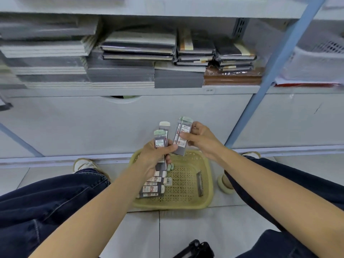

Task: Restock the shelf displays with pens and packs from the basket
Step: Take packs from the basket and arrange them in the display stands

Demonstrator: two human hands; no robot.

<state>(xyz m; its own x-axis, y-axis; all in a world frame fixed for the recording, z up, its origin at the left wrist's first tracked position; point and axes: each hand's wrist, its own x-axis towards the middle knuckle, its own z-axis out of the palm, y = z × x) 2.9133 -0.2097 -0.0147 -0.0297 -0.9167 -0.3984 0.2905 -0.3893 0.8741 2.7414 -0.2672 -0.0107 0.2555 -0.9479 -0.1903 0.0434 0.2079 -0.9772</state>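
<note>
A yellow-green plastic basket [188, 202] sits on the floor tiles between my knees. Several slim lead-refill packs [152, 189] lie along its left side, and one dark pack [199, 183] lies alone at its right. My left hand [154, 159] grips a bunch of grey packs with pale green caps [161, 138], held upright above the basket. My right hand [202, 140] pinches another couple of such packs [181, 138] just to the right of them.
The shelf [130, 91] ahead carries stacks of notebooks [139, 47] and grey pads. Below it is a white cabinet front [121, 125]. A blue upright [268, 75] stands at the right, with a white basket [320, 58] beyond. A tape roll [224, 184] lies beside the basket.
</note>
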